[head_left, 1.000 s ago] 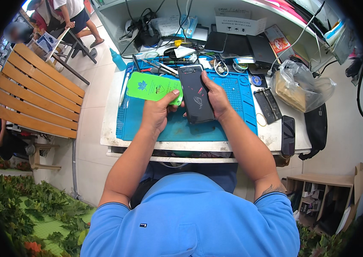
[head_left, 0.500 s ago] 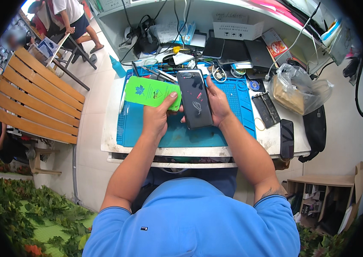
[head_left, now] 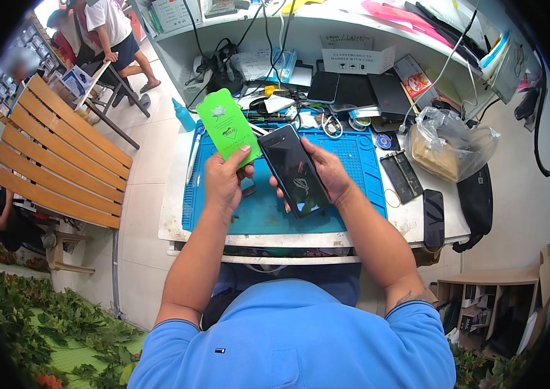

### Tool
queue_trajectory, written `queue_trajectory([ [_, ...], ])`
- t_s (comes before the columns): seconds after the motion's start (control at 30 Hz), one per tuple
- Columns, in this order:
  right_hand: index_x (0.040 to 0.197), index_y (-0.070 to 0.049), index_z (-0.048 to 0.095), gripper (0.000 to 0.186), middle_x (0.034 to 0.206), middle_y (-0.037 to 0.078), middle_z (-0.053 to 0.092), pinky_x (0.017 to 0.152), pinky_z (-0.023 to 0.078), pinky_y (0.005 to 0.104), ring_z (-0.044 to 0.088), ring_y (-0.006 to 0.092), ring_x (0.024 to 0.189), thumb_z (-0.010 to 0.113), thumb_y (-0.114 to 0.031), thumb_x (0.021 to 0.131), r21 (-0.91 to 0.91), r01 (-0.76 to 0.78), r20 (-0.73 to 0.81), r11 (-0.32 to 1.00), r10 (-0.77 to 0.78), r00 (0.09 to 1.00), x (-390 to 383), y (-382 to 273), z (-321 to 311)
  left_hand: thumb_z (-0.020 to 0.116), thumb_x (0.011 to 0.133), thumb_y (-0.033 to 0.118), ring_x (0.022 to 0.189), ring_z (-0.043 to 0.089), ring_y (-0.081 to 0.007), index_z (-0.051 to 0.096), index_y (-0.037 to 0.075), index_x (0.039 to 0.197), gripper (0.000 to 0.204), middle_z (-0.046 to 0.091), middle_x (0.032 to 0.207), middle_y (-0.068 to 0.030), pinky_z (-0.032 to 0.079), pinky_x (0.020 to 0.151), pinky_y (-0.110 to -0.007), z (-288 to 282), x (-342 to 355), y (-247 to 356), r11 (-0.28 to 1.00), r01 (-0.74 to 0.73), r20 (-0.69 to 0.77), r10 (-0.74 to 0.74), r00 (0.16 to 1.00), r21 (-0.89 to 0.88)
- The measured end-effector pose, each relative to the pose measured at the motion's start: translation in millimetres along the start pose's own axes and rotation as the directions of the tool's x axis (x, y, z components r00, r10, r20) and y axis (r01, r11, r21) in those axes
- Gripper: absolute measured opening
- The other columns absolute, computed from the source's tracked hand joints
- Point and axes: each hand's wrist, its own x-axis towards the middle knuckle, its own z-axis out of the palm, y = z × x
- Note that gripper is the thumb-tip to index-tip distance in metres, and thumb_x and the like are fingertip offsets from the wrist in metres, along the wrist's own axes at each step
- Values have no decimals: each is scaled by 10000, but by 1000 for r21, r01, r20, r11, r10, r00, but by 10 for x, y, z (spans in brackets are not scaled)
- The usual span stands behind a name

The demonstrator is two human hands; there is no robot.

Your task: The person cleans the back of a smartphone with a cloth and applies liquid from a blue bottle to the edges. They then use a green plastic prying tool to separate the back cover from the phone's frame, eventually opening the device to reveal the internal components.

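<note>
My left hand (head_left: 223,178) grips a bright green flat card (head_left: 226,123) at its lower corner, thumb on top, with the card tilted up toward the back of the bench. My right hand (head_left: 330,172) holds a black smartphone (head_left: 294,172), back facing up with a printed logo, fingers wrapped round both long sides. Both items are over a blue silicone repair mat (head_left: 213,220) on the white bench (head_left: 177,233). A small dark object (head_left: 248,188) lies partly hidden between my hands on the mat.
Tools and cables (head_left: 275,110) crowd the back of the bench. A plastic bag (head_left: 440,142), a black part (head_left: 401,175) and another phone (head_left: 433,217) are at the right, a blue bottle (head_left: 184,117) back left. A slatted wooden chair (head_left: 61,149) and other people (head_left: 116,45) are at the left.
The green card has swung more upright and to the left, apart from the phone's top. My right hand has lowered the phone slightly and tilted it. The whole view has shifted a little.
</note>
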Motion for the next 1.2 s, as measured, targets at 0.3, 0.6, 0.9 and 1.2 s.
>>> queue_trajectory([
  [0.3,1513,-43,499,710,1205,337,678,785,623,612,738,437,1011,260,-587,1125,-13,-113,3,993,114,994,-26,17,11,770,963,166,665,630,-112,732,18,1066,184,717,881,-48,499,613,-262,-102,66,132,999,33,56,-35,998,41],
  [0.6,1506,-46,485,642,1185,342,683,736,630,605,742,449,957,257,-521,1139,-70,-184,-44,980,181,983,-41,26,73,771,974,206,784,606,-78,756,34,1114,222,746,976,-27,450,694,-261,-204,240,133,991,73,253,-100,962,113],
  [0.9,1498,-2,477,625,1183,342,689,708,639,579,750,423,948,259,-466,1141,-158,-205,-53,966,199,978,-40,49,76,764,994,225,910,687,-108,740,32,1167,260,755,1023,-39,524,803,-269,-65,237,115,992,118,301,-123,946,37],
  [1.2,1524,33,438,637,1205,352,676,694,655,566,750,426,939,314,-453,1132,-128,-278,-15,952,279,960,-45,75,56,787,973,219,961,700,-135,742,25,1181,288,755,1070,-53,543,875,-306,-161,443,177,981,99,527,-173,832,166],
])
